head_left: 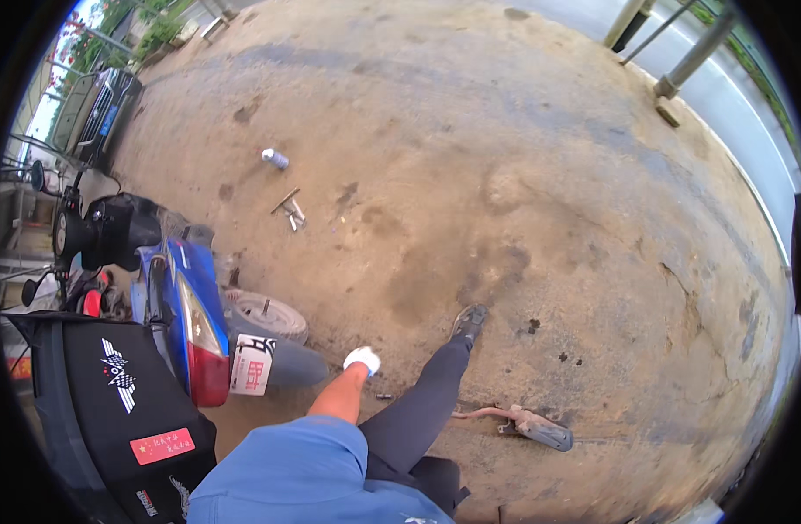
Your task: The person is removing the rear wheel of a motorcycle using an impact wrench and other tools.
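Your blue short-sleeved shirt [278, 472] fills the near edge, your white-gloved left hand [362, 359] just right of a blue-and-red scooter [206, 278].
That hand looks curled, but whether it grips anything cannot be told, nor can your right hand's state. The scooter stands at left, its dusty rear wheel [289, 316] exposed, a black box [77, 393] at its near end. Right of your dark-trousered leg [425, 391] lies a grey muffler with rusty pipe [543, 428]; farther off, a T-shaped metal tool [285, 201] and white-capped bottle [276, 158] lie on brown ground [593, 262].
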A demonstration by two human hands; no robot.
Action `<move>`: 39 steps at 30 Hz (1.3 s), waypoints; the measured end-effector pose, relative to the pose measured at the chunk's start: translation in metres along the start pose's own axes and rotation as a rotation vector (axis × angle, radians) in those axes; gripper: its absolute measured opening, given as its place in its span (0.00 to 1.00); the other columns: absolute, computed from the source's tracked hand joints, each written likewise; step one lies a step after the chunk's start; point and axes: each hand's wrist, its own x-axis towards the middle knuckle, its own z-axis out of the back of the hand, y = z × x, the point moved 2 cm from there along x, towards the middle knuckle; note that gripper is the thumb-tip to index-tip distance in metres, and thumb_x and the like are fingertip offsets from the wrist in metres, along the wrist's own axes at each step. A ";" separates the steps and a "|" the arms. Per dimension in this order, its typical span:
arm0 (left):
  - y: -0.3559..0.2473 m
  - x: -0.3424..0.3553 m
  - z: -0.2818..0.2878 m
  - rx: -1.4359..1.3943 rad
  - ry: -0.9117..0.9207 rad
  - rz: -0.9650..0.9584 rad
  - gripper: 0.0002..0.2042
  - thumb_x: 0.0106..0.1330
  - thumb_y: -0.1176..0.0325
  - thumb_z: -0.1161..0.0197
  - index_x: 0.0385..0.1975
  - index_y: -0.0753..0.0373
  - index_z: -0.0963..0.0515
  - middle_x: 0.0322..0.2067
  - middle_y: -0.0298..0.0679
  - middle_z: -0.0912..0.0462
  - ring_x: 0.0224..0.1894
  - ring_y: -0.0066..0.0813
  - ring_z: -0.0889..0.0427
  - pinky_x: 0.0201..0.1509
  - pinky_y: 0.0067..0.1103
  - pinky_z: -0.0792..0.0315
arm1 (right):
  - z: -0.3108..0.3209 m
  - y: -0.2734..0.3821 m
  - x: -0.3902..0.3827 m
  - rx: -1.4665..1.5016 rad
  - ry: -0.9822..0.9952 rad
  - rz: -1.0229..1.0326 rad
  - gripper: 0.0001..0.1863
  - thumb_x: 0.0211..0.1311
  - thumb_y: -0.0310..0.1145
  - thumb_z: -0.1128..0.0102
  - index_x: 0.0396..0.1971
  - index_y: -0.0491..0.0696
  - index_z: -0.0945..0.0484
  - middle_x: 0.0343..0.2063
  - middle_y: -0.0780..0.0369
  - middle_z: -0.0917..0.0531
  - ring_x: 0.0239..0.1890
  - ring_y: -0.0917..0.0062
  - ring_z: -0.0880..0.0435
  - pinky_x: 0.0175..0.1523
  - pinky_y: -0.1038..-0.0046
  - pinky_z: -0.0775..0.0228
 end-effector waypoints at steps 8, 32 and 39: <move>-0.116 0.008 0.093 -0.502 0.245 0.183 0.31 0.75 0.44 0.57 0.66 0.60 0.27 0.67 0.46 0.27 0.70 0.46 0.31 0.76 0.34 0.40 | 0.028 0.327 0.142 -0.485 0.174 -0.197 0.29 0.76 0.53 0.55 0.62 0.45 0.24 0.52 0.51 0.19 0.53 0.63 0.22 0.58 0.67 0.30; 0.127 0.117 0.097 -2.329 -0.837 1.242 0.15 0.76 0.55 0.43 0.42 0.61 0.19 0.31 0.39 0.14 0.27 0.28 0.16 0.31 0.28 0.20 | -0.964 0.882 -0.056 -0.980 1.165 0.656 0.22 0.79 0.42 0.49 0.55 0.37 0.22 0.41 0.55 0.13 0.39 0.72 0.13 0.49 0.70 0.18; 0.337 0.190 0.098 -2.276 -1.536 1.365 0.20 0.75 0.54 0.42 0.56 0.63 0.23 0.41 0.40 0.14 0.36 0.27 0.17 0.37 0.27 0.20 | -1.201 0.653 -0.077 -1.294 1.432 0.455 0.22 0.78 0.42 0.48 0.53 0.36 0.21 0.37 0.59 0.16 0.37 0.76 0.16 0.47 0.72 0.20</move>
